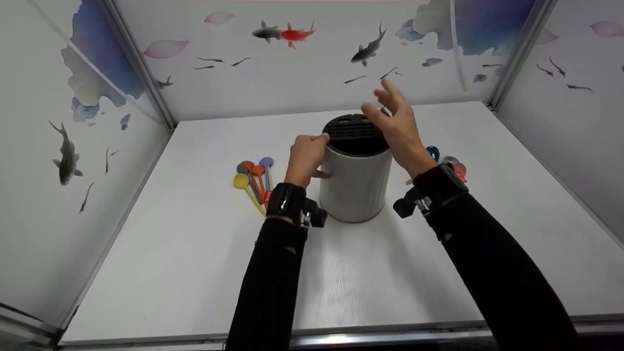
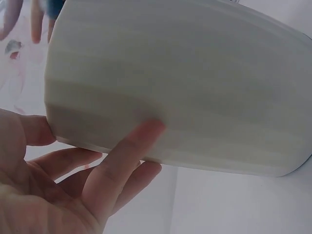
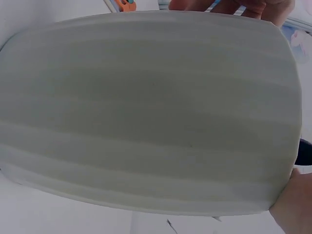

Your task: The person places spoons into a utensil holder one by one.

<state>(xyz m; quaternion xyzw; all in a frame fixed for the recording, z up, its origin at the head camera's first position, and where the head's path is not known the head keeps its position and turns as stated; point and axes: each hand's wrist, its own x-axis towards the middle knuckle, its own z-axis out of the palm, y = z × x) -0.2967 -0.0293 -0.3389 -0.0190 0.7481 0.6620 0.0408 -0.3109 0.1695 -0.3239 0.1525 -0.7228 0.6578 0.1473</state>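
Observation:
A pale ribbed utensil holder [image 1: 357,187] stands upright on the white table, topped by a black slotted insert [image 1: 354,127]. My left hand [image 1: 307,156] holds its left side near the rim. In the left wrist view, the fingers of that left hand [image 2: 83,180] lie about the side, one of them across the pale wall [image 2: 195,87]. My right hand [image 1: 397,126] is raised at the right of the rim with its fingers spread upward, gripping nothing. Only part of the right hand [image 3: 287,197] shows in the right wrist view, beside the holder's end.
Several coloured spoons [image 1: 257,169] with round heads lie left of the holder, partly behind my left wrist. More spoons [image 1: 432,152] lie to the right, partly covered by my right wrist. Printed panels [image 1: 312,73] with fish wall the table's back and sides.

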